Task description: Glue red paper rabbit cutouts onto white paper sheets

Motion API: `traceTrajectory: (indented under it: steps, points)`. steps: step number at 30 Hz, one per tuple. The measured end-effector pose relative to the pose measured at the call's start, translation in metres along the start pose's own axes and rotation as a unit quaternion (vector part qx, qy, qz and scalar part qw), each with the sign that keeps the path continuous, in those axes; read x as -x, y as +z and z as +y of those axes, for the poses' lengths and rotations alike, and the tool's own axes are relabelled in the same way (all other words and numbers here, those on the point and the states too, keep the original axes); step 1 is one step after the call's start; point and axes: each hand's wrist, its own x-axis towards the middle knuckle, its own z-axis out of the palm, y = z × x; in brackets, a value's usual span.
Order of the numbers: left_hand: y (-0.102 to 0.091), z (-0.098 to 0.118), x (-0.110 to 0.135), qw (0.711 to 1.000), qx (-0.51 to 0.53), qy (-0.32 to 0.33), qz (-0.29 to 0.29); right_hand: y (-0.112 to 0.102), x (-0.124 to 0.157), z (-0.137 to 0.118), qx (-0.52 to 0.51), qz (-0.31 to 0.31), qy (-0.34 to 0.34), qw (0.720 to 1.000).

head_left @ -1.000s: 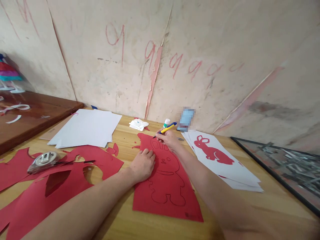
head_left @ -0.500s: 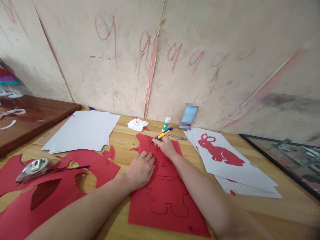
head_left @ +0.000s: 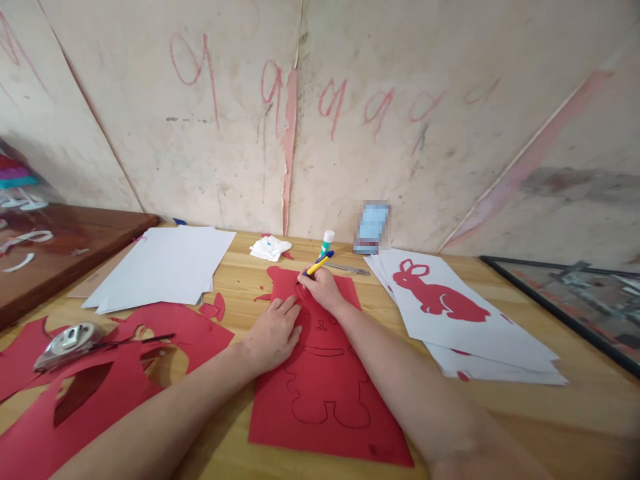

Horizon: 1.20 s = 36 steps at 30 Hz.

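Observation:
A sheet of red paper (head_left: 325,393) lies on the wooden table, with a rabbit-like or bear-like outline drawn on it in dark ink. My right hand (head_left: 323,288) grips a yellow pen with a blue end (head_left: 318,264), its tip touching the upper part of the sheet near the top of the outline. My left hand (head_left: 274,332) rests flat on the sheet's left edge, fingers stretched out and holding nothing. Both hands cover parts of the drawing.
Left stand white sheets (head_left: 163,267), red paper offcuts (head_left: 200,337) and a tape measure (head_left: 70,343). Behind are a crumpled tissue (head_left: 271,248), a glue stick (head_left: 327,244), scissors (head_left: 350,269) and a blurred phone (head_left: 373,227). At right lie papers with a red rabbit cutout (head_left: 443,297) and a black-framed pane (head_left: 560,317).
The view has shifted slightly, so most things sit a little further left. My right hand keeps the pen near the outline's top; my left hand stays on the sheet.

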Motion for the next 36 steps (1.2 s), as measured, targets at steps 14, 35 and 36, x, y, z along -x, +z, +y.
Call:
traceTrajectory:
  steps: [14,35,36]
  points:
    - [-0.021,-0.028,-0.019,0.995,0.068,0.037,-0.064,0.001,-0.001,-0.001,0.021,-0.003,0.002,1.0]
    - [0.001,-0.029,-0.013,0.999,-0.029,0.04,-0.006,0.0,0.0,0.001,0.082,-0.005,-0.027,0.996]
    - [0.001,-0.029,-0.013,0.999,-0.03,0.04,-0.005,0.0,0.0,0.001,0.082,-0.005,-0.027,0.996]
